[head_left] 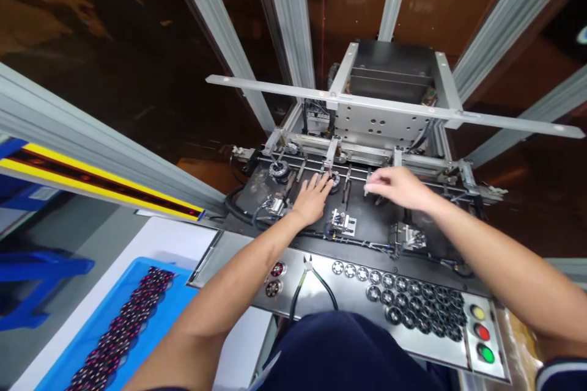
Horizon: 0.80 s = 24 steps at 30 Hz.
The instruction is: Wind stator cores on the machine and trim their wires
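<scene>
My left hand [312, 197] reaches over the black fixture plate [367, 226], fingers stretched out, their tips touching a small round wound part [334, 180] seated in the middle station. My right hand [398, 187] hovers to the right by the metal rail [358, 174], fingers curled and pinched together near its thumb at the rail; what it holds, if anything, is too small to see. Another round part [278, 169] sits in the left station.
Several round black parts [413, 302] lie on the steel front panel, with two reddish ones [275, 278] at its left. Yellow, red and green buttons [481, 333] sit at the right. A blue tray [123, 324] of parts lies at lower left. Aluminium frame bars surround the machine.
</scene>
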Each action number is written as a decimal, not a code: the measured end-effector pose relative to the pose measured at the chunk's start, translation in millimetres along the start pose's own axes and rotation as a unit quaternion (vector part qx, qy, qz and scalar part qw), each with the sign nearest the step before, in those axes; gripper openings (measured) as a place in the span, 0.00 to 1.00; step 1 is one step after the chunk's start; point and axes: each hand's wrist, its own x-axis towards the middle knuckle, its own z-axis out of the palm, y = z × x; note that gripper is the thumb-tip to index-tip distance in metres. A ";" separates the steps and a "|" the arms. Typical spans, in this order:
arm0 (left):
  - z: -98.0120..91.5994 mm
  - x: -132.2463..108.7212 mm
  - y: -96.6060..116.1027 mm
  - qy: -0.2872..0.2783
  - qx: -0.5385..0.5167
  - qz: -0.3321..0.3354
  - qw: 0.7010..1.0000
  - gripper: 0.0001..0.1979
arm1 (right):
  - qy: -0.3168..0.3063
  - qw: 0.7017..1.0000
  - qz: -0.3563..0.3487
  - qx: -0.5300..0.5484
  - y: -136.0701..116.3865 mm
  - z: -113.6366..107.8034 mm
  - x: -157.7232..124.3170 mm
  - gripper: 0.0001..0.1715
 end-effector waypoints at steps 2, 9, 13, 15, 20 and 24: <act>-8.1 -3.1 3.3 0.020 -0.013 -0.004 1.000 0.35 | 0.048 0.998 0.006 -0.044 29.8 -26.0 -30.8 0.11; -37.0 3.0 81.4 0.076 -0.051 0.066 0.994 0.18 | 0.074 0.987 -0.073 -0.125 101.8 -10.8 -49.5 0.15; -17.4 21.0 130.5 0.043 -0.043 0.082 0.995 0.18 | 0.053 0.982 -0.125 -0.129 104.1 11.6 -41.9 0.09; -1.4 28.6 145.1 0.024 -0.037 0.067 0.997 0.21 | 0.054 0.984 -0.111 -0.130 107.9 14.8 -38.9 0.04; 29.7 38.6 161.0 -0.016 -0.029 0.041 0.999 0.30 | 0.045 0.991 0.030 -0.124 125.0 10.7 -15.8 0.17; 36.8 42.1 163.9 -0.026 -0.017 0.038 0.999 0.32 | -0.010 0.985 0.143 -0.097 126.6 10.0 20.7 0.20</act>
